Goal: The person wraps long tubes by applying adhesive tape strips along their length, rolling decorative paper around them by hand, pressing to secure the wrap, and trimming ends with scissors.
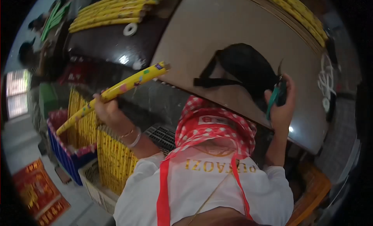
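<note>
My left hand (107, 109) is closed around a long yellow patterned tube (134, 81), which slants up to the right with its far end over the table edge. At the right, my right hand (284, 103) grips teal-handled snips (274, 98), their pointed blade facing up. Beside the snips a black bag with a strap (244, 66) lies on the table (186, 39). The tube's lower end reaches over a blue crate with a red patterned lining (72, 164).
Yellow tubes (112, 10) lie in a row on the far table near a white tape roll (130, 29). More tubes stand in a pale crate (95, 187). White cord (326, 82) hangs at the right. Other people (29, 55) are at the left, near green tubes (56, 20).
</note>
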Demonstrator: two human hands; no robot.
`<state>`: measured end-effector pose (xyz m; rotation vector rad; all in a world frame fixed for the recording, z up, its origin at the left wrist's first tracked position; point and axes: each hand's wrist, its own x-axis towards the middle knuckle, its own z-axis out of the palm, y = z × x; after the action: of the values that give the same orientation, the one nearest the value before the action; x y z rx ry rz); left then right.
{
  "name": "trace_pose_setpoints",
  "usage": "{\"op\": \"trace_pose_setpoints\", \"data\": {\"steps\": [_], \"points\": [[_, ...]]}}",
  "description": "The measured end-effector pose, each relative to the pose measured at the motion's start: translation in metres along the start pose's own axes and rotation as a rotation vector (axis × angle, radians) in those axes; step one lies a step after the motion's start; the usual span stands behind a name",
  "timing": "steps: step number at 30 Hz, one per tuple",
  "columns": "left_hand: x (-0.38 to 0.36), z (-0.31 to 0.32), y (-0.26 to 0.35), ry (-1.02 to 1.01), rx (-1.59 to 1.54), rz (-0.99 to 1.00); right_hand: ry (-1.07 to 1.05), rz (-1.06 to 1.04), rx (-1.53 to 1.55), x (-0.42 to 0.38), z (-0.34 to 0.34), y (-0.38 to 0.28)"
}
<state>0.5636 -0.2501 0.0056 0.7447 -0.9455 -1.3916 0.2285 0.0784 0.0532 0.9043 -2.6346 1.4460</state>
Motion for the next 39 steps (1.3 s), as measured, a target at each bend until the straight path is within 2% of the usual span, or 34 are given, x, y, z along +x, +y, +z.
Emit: {"op": "trace_pose_setpoints", "data": {"steps": [1, 3, 5, 6, 7, 8, 9, 10, 11, 12, 13, 16, 18, 19, 21, 22, 23, 25, 28, 30, 31, 33, 34, 36, 39], "points": [[0.011, -0.001, -0.002, 0.026, -0.083, -0.089, 0.094, 0.051, -0.067, 0.004, -0.021, 0.023], [0.038, -0.015, -0.019, 0.055, 0.049, -0.018, 0.23, 0.183, -0.234, 0.003, -0.06, 0.069], [0.059, -0.017, -0.031, -0.049, -0.122, -0.101, 0.3, 0.413, -0.376, -0.012, -0.105, 0.105], [0.057, 0.014, -0.024, -0.028, -0.224, -0.204, 0.328, 0.565, -0.418, -0.024, -0.131, 0.12], [0.054, 0.045, -0.016, 0.004, -0.327, -0.307, 0.362, 0.603, -0.503, -0.044, -0.159, 0.15], [0.047, 0.072, -0.023, 0.119, -0.301, -0.277, 0.38, 0.627, -0.576, -0.051, -0.174, 0.191], [0.048, 0.081, -0.03, -0.015, -0.278, -0.289, 0.449, 0.587, -0.686, -0.063, -0.19, 0.216], [0.046, 0.101, -0.031, -0.039, -0.296, -0.323, 0.475, 0.604, -0.701, -0.067, -0.205, 0.218], [0.046, 0.119, -0.034, -0.058, -0.315, -0.35, 0.395, 0.666, -0.739, -0.067, -0.215, 0.22], [0.048, 0.125, -0.039, -0.385, -0.383, -0.35, 0.314, 0.724, -0.771, -0.068, -0.225, 0.222], [0.047, 0.136, -0.042, -0.418, -0.389, -0.368, 0.343, 0.615, -0.88, -0.071, -0.229, 0.233], [0.013, 0.197, -0.037, -0.499, -0.389, -0.399, 0.373, 0.542, -0.908, -0.059, -0.238, 0.259], [-0.002, 0.222, -0.038, -0.402, -0.26, -0.333, 0.377, 0.513, -0.86, -0.045, -0.232, 0.252], [-0.014, 0.236, -0.036, -0.487, -0.344, -0.411, 0.396, 0.538, -0.889, -0.037, -0.23, 0.252], [-0.033, 0.266, -0.043, -0.298, -0.315, -0.405, 0.399, 0.559, -0.902, -0.032, -0.231, 0.266], [-0.039, 0.276, -0.048, -0.445, -0.374, -0.354, 0.532, 0.477, -0.918, -0.04, -0.237, 0.289], [-0.047, 0.287, -0.054, -0.392, -0.413, -0.385, 0.665, 0.388, -0.921, -0.043, -0.242, 0.31], [-0.06, 0.308, -0.059, -0.318, -0.437, -0.381, 0.449, 0.712, -0.934, -0.055, -0.257, 0.325], [-0.082, 0.331, -0.064, -0.286, -0.439, -0.431, 0.368, 0.721, -0.944, -0.065, -0.255, 0.302], [-0.095, 0.342, -0.062, -0.288, -0.429, -0.456, -0.027, 1.003, -1.121, -0.058, -0.255, 0.259], [-0.098, 0.345, -0.067, -0.278, -0.421, -0.452, -0.027, 1.002, -1.116, -0.058, -0.249, 0.251], [-0.107, 0.355, -0.067, -0.258, -0.403, -0.461, 0.301, 0.416, -1.172, -0.053, -0.237, 0.233], [-0.112, 0.359, -0.068, -0.235, -0.381, -0.475, 0.287, 0.33, -0.97, -0.038, -0.225, 0.208], [-0.117, 0.364, -0.079, -0.289, -0.397, -0.478, 0.338, 0.279, -0.183, -0.014, -0.178, 0.142], [-0.127, 0.375, -0.09, -0.263, -0.375, -0.505, 0.144, 0.301, 0.458, 0.001, -0.113, 0.095]]}}
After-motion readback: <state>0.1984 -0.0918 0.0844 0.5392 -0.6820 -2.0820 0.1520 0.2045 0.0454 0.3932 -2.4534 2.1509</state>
